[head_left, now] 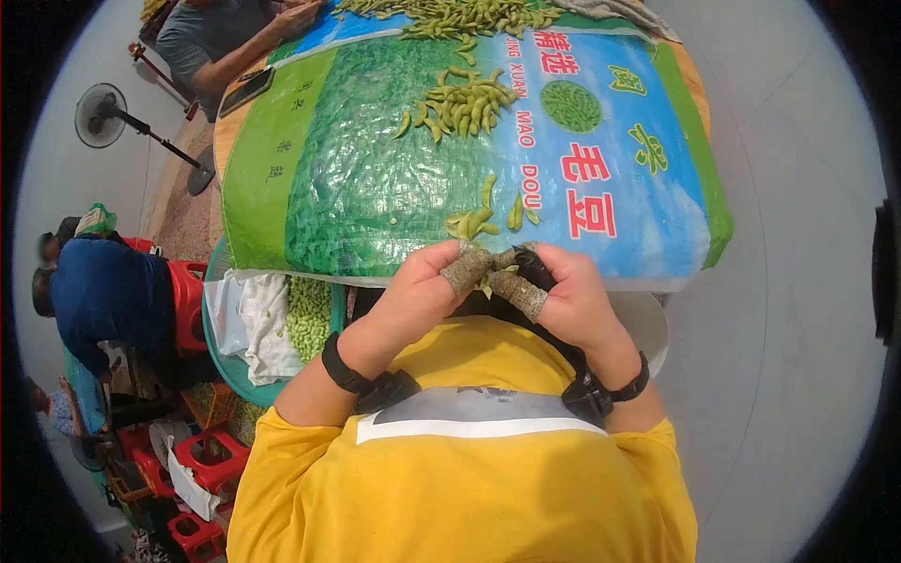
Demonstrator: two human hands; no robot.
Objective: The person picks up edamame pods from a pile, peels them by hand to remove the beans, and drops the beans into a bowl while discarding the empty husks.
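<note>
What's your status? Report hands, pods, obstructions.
Left hand, right hand close together, grip unclear. Few curved green pods just ahead on blue-and-green printed plastic sheet. Nothing visibly blocking between.

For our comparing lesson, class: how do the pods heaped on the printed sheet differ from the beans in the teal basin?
Shape: the pods are long and curved; the beans are short and rounded.
Place: the pods lie on the sheet; the beans lie in the basin.
Shared: both are green and loosely piled.

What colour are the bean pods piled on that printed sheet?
The pods are light green, shown best in the head view.
</note>
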